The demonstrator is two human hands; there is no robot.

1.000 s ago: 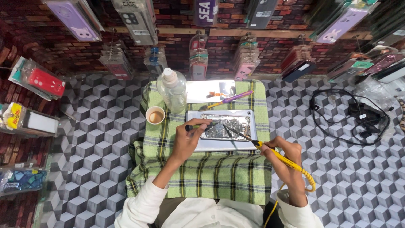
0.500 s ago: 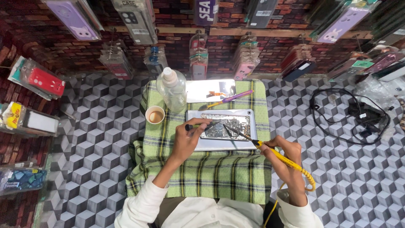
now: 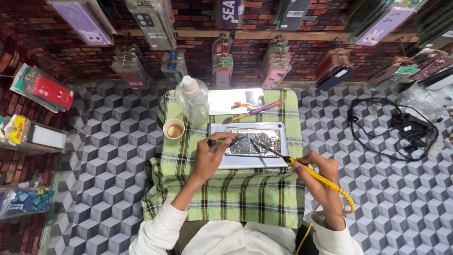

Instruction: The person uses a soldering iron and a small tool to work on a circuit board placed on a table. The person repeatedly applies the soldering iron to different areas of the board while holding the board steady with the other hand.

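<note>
The left hand (image 3: pixel 210 158) reaches in from below, fingers pinched around a dark slim tool (image 3: pixel 225 140) whose tip lies on the opened device (image 3: pixel 252 141). The right hand (image 3: pixel 321 177) grips a yellow-handled soldering iron (image 3: pixel 302 169) — its tip touches the exposed, silvery insides. The device rests on a grey tray (image 3: pixel 245 163) in the middle of the green plaid cloth (image 3: pixel 226 198) covering the worktop. A paper cup (image 3: pixel 173 128) and clear bottle (image 3: pixel 192 100) stand nearby — brick-pattern walls hung with phone cases surround.

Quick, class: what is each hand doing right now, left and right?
Left hand: closed on a green-handled tool.
Right hand: closed on a yellow soldering iron.
</note>
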